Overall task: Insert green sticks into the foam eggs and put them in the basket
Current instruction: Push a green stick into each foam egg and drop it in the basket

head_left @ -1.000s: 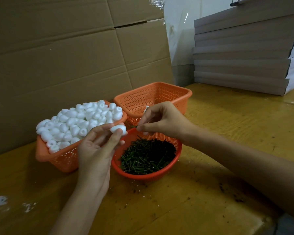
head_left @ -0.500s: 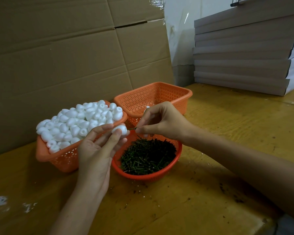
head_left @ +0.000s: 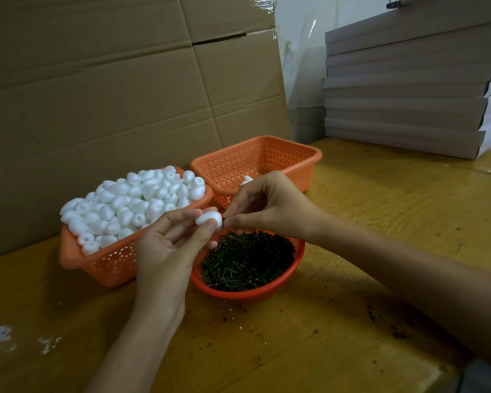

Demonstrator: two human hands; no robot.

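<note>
My left hand (head_left: pixel 167 248) pinches a white foam egg (head_left: pixel 208 217) between thumb and fingertips, above the round orange bowl (head_left: pixel 267 292) of green sticks (head_left: pixel 248 259). My right hand (head_left: pixel 270 207) pinches a green stick (head_left: pixel 224 219) whose tip meets the egg's right end; most of the stick is hidden by the fingers. An orange basket (head_left: pixel 102 265) at the left is heaped with loose foam eggs (head_left: pixel 131 202). Behind the hands stands another orange basket (head_left: pixel 304 163) with one white egg (head_left: pixel 246 180) showing inside.
A wall of brown cardboard (head_left: pixel 111 89) rises behind the baskets. Stacked flat grey boxes (head_left: pixel 408 89) sit at the back right of the yellow wooden table (head_left: pixel 380 222). Small crumbs and white smears dot the table near me.
My right hand has brought the stick leftward up to the egg, closing the small gap. The left hand has kept the egg almost still.
</note>
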